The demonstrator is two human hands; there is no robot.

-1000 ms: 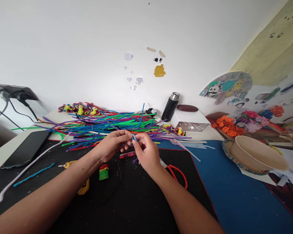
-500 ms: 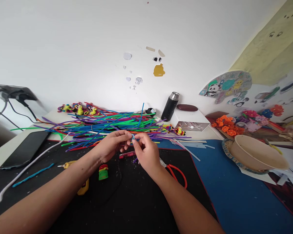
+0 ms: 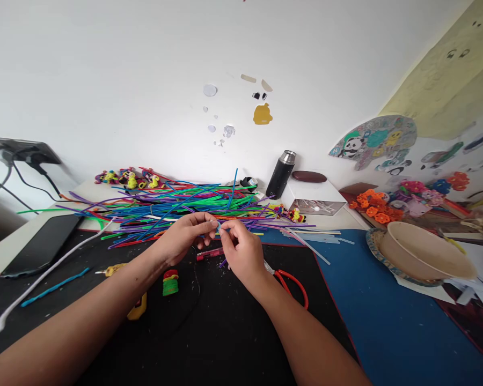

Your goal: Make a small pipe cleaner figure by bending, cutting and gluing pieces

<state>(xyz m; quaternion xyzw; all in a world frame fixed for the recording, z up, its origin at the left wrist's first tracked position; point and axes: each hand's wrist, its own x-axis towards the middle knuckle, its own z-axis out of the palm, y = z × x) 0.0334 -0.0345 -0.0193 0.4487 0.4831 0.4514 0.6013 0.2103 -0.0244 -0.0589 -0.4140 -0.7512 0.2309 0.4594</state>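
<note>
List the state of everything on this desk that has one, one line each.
left hand, pinching the blue piece at its fingertips
right hand, pinching the same blue piece
flask, upright, capped
phone, lying flat, screen dark
red scissors, lying flat, blades mostly hidden by the right wrist
bowl, right way up, on a plate
pipe cleaners, loose heap

Drawing the left hand (image 3: pixel 181 241) and right hand (image 3: pixel 244 252) a touch closer together, nudging both slightly toward the pipe-cleaner pile (image 3: pixel 177 206); closing the fingers (image 3: pixel 209 221) over more of the light-blue piece (image 3: pixel 218 228), leaving only a sliver showing.
</note>
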